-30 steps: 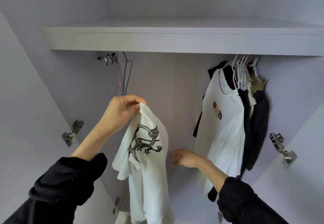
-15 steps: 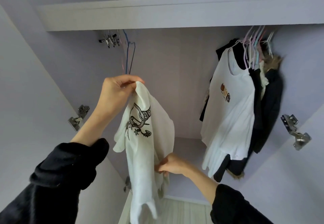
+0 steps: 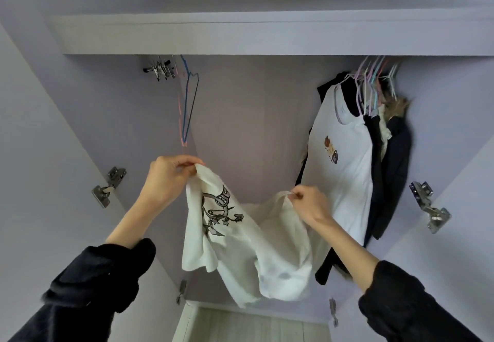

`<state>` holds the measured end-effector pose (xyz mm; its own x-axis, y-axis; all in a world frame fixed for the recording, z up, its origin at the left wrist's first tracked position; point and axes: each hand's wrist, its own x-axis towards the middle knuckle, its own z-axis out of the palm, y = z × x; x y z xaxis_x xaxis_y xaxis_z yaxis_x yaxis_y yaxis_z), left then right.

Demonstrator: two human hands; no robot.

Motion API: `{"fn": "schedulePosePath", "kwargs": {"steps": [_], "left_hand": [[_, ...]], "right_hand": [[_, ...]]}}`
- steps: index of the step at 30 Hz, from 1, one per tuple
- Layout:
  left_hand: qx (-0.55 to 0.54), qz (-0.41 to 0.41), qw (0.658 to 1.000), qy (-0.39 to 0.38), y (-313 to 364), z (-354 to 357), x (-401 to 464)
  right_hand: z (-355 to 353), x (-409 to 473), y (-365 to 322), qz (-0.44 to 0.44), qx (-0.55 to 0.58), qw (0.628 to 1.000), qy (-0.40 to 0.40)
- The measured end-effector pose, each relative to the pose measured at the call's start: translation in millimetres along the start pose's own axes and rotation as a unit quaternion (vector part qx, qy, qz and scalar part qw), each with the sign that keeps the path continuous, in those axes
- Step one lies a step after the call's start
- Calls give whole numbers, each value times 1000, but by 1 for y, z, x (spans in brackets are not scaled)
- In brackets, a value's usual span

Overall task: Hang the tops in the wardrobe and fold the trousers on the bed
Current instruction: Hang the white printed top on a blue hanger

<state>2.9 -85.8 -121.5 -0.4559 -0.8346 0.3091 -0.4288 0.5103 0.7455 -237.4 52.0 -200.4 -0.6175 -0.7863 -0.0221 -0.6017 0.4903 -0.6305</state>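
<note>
I hold a white T-shirt (image 3: 248,245) with a black graphic print in front of the open wardrobe. My left hand (image 3: 167,181) pinches its upper edge at the left. My right hand (image 3: 310,205) pinches another edge at the right, so the cloth sags between them and its lower part hangs loose. Two empty wire hangers (image 3: 188,103), one blue and one pink, hang from the rail at the upper left, above my left hand. The rail itself is hidden behind the shelf.
A white shelf (image 3: 267,34) spans the wardrobe top. At the right hang a white top with a small print (image 3: 342,159), dark garments (image 3: 393,175) and several pastel hangers (image 3: 374,79). Metal door hinges (image 3: 430,205) stick out on both sides. Pale floorboards (image 3: 248,325) show below.
My right hand took hold of the shirt's side and lifted it up to the right, spreading the cloth. My left hand kept its grip. The view tilted down.
</note>
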Motion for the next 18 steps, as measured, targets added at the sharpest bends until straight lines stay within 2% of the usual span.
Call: {"fn": "schedulePosePath", "kwargs": {"steps": [3,6,9,14,18], "left_hand": [[60,-28,997,-34,-17,10,-1],[163,-64,974,-142,-24,19,-2],[147,-73,965,-205,-14,34,-8],[76,-10,975,-211,25,80,-16],[59,-10,988,-140,29,105,-24]], "right_hand": [[-28,1,-8,-32,3,998,51],[-46,-1,-24,-66,7,996,68],[-53,-6,-44,-100,22,992,78],[-43,-19,-72,-160,3,985,68],[-52,-23,-81,-178,16,980,91]]}}
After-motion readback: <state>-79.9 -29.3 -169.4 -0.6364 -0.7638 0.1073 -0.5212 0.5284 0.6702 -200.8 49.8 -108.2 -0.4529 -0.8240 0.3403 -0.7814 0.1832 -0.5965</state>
